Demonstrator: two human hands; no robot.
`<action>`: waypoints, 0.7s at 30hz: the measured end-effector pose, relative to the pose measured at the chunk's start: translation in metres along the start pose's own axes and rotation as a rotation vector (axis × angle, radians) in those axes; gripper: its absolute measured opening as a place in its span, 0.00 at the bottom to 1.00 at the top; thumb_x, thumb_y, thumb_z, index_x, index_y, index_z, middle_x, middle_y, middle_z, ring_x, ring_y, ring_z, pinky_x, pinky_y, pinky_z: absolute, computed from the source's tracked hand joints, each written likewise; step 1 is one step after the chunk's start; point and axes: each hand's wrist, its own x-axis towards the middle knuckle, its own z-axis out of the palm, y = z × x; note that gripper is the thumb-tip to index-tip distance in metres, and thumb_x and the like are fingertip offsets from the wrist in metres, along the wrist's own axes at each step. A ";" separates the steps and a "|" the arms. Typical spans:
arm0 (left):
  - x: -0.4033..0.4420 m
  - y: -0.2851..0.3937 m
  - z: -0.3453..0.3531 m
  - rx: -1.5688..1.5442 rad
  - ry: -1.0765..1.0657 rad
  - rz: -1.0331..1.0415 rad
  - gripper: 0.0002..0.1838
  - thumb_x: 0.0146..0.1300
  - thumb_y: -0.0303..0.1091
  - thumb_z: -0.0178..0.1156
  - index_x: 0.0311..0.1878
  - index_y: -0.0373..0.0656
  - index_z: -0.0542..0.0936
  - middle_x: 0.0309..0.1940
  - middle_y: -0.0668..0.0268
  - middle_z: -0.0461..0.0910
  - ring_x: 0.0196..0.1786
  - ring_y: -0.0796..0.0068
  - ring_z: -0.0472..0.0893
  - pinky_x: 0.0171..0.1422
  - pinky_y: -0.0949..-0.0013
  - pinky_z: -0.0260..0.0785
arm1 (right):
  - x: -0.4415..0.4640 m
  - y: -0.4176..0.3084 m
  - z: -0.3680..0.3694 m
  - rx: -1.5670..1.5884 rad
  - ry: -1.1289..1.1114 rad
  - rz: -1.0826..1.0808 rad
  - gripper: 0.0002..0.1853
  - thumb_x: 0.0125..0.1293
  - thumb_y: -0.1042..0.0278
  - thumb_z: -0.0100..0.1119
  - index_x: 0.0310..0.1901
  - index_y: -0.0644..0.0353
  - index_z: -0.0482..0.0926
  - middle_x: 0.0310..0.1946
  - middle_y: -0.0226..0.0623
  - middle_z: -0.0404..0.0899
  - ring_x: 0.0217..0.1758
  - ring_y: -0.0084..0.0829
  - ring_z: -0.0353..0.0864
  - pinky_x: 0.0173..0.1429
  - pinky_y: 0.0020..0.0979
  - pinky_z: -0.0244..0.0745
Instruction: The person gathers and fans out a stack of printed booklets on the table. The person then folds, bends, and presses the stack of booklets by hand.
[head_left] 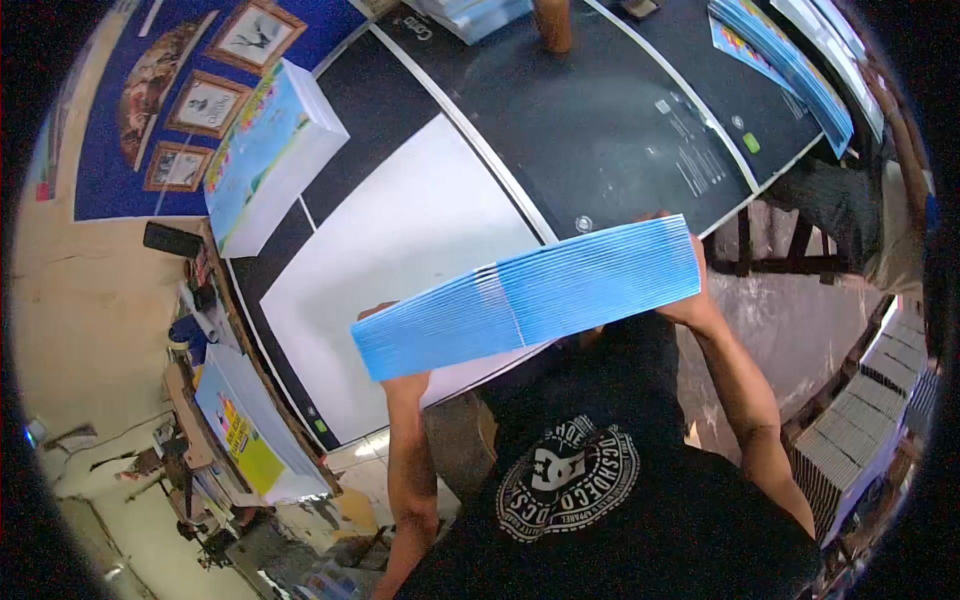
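Observation:
A long, thick stack of blue-edged sheets [530, 295] spans the space between my two hands, its layered edge facing up toward the camera. My left hand [405, 384] grips its left end, with most of the fingers hidden behind and under the stack. At the right end my right hand [690, 300] holds the stack, its fingers largely hidden too. Beneath and beyond the stack lies a large white sheet [400, 220] on the black tabletop [590, 110].
A tall pile of printed sheets [275, 160] stands at the table's back left. More printed stacks [790, 75] lie at the upper right, near a brown cylinder [553, 25]. Grey-white stacks [850, 440] sit low at the right. A black phone [172, 239] is at the left.

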 end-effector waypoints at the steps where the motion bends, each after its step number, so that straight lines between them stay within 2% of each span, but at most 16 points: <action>1: 0.000 0.012 -0.004 -0.037 -0.027 -0.011 0.26 0.56 0.34 0.75 0.57 0.38 0.78 0.56 0.54 0.78 0.57 0.62 0.79 0.65 0.57 0.71 | -0.005 0.006 -0.003 -0.020 0.008 -0.016 0.24 0.49 0.74 0.78 0.50 0.66 0.81 0.45 0.42 0.85 0.48 0.33 0.85 0.54 0.33 0.79; 4: -0.009 0.003 0.002 -0.250 -0.006 -0.228 0.27 0.58 0.35 0.75 0.59 0.39 0.79 0.59 0.54 0.79 0.60 0.61 0.79 0.67 0.56 0.71 | -0.003 0.011 -0.001 -0.093 0.009 -0.035 0.25 0.49 0.74 0.79 0.50 0.66 0.81 0.45 0.41 0.85 0.48 0.31 0.85 0.55 0.33 0.79; 5: -0.020 -0.027 0.014 -0.272 0.004 -0.275 0.26 0.60 0.33 0.73 0.60 0.39 0.79 0.59 0.56 0.80 0.59 0.61 0.79 0.66 0.56 0.73 | 0.000 0.006 0.003 -0.139 0.011 -0.005 0.26 0.48 0.74 0.79 0.51 0.66 0.81 0.45 0.41 0.85 0.48 0.31 0.85 0.55 0.33 0.79; 8: -0.004 -0.009 0.016 -0.686 0.109 -0.581 0.24 0.58 0.27 0.75 0.57 0.38 0.81 0.53 0.60 0.83 0.56 0.65 0.81 0.60 0.59 0.77 | 0.005 -0.003 0.008 -0.145 0.050 0.057 0.26 0.49 0.74 0.80 0.51 0.66 0.81 0.45 0.41 0.85 0.48 0.31 0.85 0.55 0.32 0.79; 10: 0.017 0.039 0.010 -0.751 0.128 -0.632 0.25 0.52 0.24 0.78 0.54 0.36 0.82 0.48 0.60 0.85 0.51 0.67 0.83 0.56 0.63 0.79 | 0.007 -0.011 0.009 -0.104 0.066 0.046 0.26 0.51 0.72 0.82 0.51 0.66 0.81 0.45 0.41 0.86 0.48 0.29 0.85 0.54 0.31 0.80; 13: 0.036 0.077 -0.005 -0.407 0.039 -0.467 0.28 0.44 0.22 0.83 0.50 0.34 0.82 0.44 0.60 0.87 0.43 0.70 0.86 0.49 0.66 0.80 | 0.010 -0.028 0.013 -0.025 0.009 0.144 0.27 0.52 0.69 0.83 0.52 0.66 0.81 0.44 0.39 0.87 0.49 0.27 0.85 0.55 0.31 0.80; 15: 0.042 0.077 -0.016 -0.271 -0.015 -0.470 0.28 0.44 0.22 0.82 0.50 0.34 0.82 0.42 0.61 0.87 0.41 0.73 0.86 0.47 0.68 0.80 | 0.015 -0.049 0.010 -0.001 -0.025 0.279 0.28 0.52 0.67 0.84 0.53 0.67 0.80 0.44 0.40 0.88 0.50 0.26 0.85 0.55 0.32 0.80; 16: 0.044 0.081 -0.018 -0.337 -0.023 -0.491 0.27 0.45 0.22 0.82 0.50 0.35 0.82 0.41 0.62 0.87 0.41 0.73 0.86 0.47 0.68 0.80 | 0.017 -0.054 0.010 0.009 -0.039 0.346 0.29 0.53 0.66 0.84 0.53 0.67 0.80 0.45 0.40 0.88 0.50 0.26 0.86 0.55 0.33 0.81; 19: 0.050 0.091 -0.019 -0.487 -0.063 -0.565 0.28 0.46 0.22 0.82 0.51 0.35 0.82 0.41 0.63 0.87 0.42 0.73 0.85 0.49 0.68 0.79 | 0.022 -0.052 0.015 0.030 0.040 0.230 0.29 0.54 0.63 0.83 0.53 0.67 0.79 0.43 0.43 0.89 0.48 0.28 0.88 0.53 0.34 0.82; 21: 0.052 0.093 -0.016 -0.522 -0.099 -0.635 0.30 0.46 0.23 0.82 0.55 0.35 0.80 0.45 0.62 0.87 0.45 0.73 0.85 0.53 0.68 0.78 | 0.026 -0.045 0.016 -0.020 0.047 0.328 0.28 0.55 0.60 0.83 0.51 0.67 0.79 0.41 0.46 0.89 0.45 0.29 0.89 0.50 0.35 0.83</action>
